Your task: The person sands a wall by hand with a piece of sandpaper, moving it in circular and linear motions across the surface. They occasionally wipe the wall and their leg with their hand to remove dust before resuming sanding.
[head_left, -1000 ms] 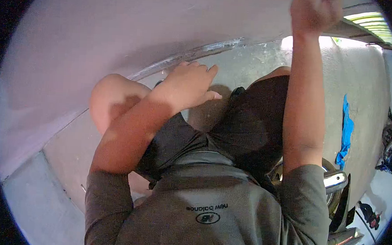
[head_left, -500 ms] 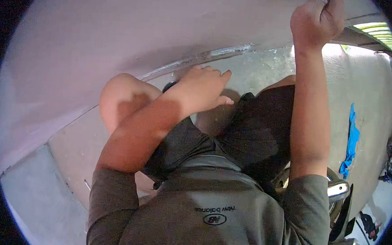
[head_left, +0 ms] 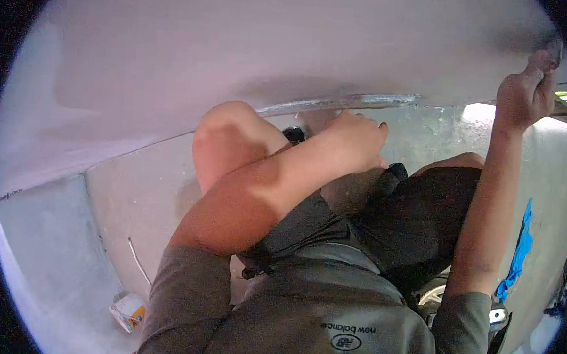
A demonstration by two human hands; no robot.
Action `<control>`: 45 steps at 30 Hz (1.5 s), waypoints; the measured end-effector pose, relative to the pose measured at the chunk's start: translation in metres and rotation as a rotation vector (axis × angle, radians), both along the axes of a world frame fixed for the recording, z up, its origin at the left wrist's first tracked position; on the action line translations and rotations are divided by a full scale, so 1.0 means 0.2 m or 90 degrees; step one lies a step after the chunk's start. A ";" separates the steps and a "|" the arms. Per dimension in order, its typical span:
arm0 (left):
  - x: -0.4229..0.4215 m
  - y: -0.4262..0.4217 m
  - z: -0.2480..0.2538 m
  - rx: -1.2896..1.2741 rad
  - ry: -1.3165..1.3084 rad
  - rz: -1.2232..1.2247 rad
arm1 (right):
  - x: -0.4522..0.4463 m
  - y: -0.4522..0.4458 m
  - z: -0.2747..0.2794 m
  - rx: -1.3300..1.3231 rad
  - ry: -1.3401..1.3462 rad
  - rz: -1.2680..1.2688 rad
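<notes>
I squat facing a pale wall (head_left: 290,49). My right hand (head_left: 525,97) is raised at the upper right, its fingers closed around a small dark object (head_left: 553,50) against the wall. Blur and shade hide what kind of object that is. My left hand (head_left: 356,139) hangs in front of my knees, near the foot of the wall. Its fingers are loosely spread, and it holds nothing that I can see.
A blue cloth (head_left: 520,253) lies on the concrete floor (head_left: 439,134) at the right. Part of a wheel (head_left: 432,295) shows beside my right hip. A white container (head_left: 128,311) stands at the lower left, below a thin pale rod (head_left: 139,261).
My view has turned, so my body and both arms appear farther right and lower. The dark object in my right hand has come into view, as has the white container.
</notes>
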State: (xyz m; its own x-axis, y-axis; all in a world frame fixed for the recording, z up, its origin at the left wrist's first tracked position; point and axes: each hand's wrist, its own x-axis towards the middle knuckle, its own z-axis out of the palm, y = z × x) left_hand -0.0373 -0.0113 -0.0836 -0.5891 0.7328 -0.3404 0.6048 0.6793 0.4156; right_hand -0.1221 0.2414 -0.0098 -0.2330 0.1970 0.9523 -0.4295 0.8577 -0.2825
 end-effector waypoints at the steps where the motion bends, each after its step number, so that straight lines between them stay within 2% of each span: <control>1: 0.00 0.00 0.01 -0.008 0.008 -0.004 | 0.00 0.00 0.00 -0.020 -0.026 -0.001; 3: 0.00 -0.01 0.02 -0.014 0.008 -0.011 | 0.00 0.05 -0.02 -0.038 -0.059 -0.004; 6: 0.02 -0.01 0.01 -0.008 0.017 -0.012 | -0.06 0.19 -0.05 0.049 -0.011 0.037; 8: 0.02 -0.02 0.01 0.017 0.033 -0.007 | -0.09 0.26 -0.07 0.152 -0.039 -0.103; 9: 0.02 -0.03 0.02 0.013 0.029 -0.006 | -0.07 0.25 -0.06 0.149 -0.043 -0.102; 11: 0.02 -0.03 0.04 0.029 0.027 0.012 | -0.02 0.21 -0.05 0.310 -0.112 -0.346; 15: 0.01 -0.02 0.02 0.017 0.032 -0.005 | -0.07 0.25 -0.08 0.276 -0.068 -0.279; 17: 0.01 -0.03 0.00 0.033 0.047 0.000 | -0.14 0.42 -0.20 0.414 -0.179 -0.588; 18: 0.00 -0.02 0.00 0.031 0.040 -0.009 | -0.07 0.29 -0.15 0.414 -0.190 -0.595; 20: -0.02 -0.01 0.02 0.007 0.051 -0.006 | 0.07 -0.10 0.03 -0.163 -0.208 0.042; 21: -0.03 -0.01 0.02 0.006 0.041 -0.004 | 0.04 -0.09 0.02 -0.164 -0.218 0.043; 23: -0.02 -0.01 0.01 0.031 0.055 -0.013 | -0.06 0.01 -0.03 0.099 0.002 0.195; 24: -0.02 -0.01 0.01 0.036 0.049 -0.013 | -0.09 0.05 -0.01 0.044 -0.029 0.324; 28: 0.00 -0.02 0.04 0.055 0.046 -0.005 | -0.06 0.04 -0.01 0.007 -0.055 0.284; 29: 0.02 -0.02 0.06 0.044 0.030 0.002 | 0.01 -0.04 0.01 -0.101 -0.117 0.199; 30: 0.11 -0.03 0.14 0.012 0.078 -0.002 | 0.06 -0.12 0.04 -0.210 -0.181 0.113; 31: 0.23 -0.03 0.24 -0.021 0.130 -0.009 | 0.07 -0.17 0.07 -0.215 -0.177 0.116; 33: 0.48 0.00 0.35 0.043 0.332 -0.081 | 0.11 -0.19 0.09 -0.206 -0.195 0.040; 35: 0.71 -0.16 0.22 0.175 0.162 -0.201 | 0.07 -0.11 0.06 -0.156 -0.159 0.056; 37: 0.64 -0.51 0.12 -0.064 -0.066 -0.137 | -0.02 0.14 -0.04 0.028 -0.079 -0.042; 38: 0.69 -0.62 0.17 -0.121 0.073 -0.139 | -0.05 0.22 -0.10 -0.019 -0.096 -0.111; 39: 0.66 -0.64 0.29 -0.198 0.156 -0.055 | -0.05 0.23 -0.10 -0.017 -0.093 -0.122; 41: 0.57 -0.69 0.53 -0.375 0.327 0.117 | -0.06 0.15 -0.08 -0.003 -0.041 0.063; 42: 0.53 -0.71 0.58 -0.476 0.430 0.201 | -0.02 0.10 -0.07 -0.071 -0.117 0.088; 43: 0.57 -0.68 0.55 -0.476 0.440 0.195 | -0.01 0.07 -0.07 -0.075 -0.109 0.081; 45: 0.66 -0.51 0.43 -0.229 0.304 0.142 | -0.02 0.01 -0.03 -0.022 -0.036 0.111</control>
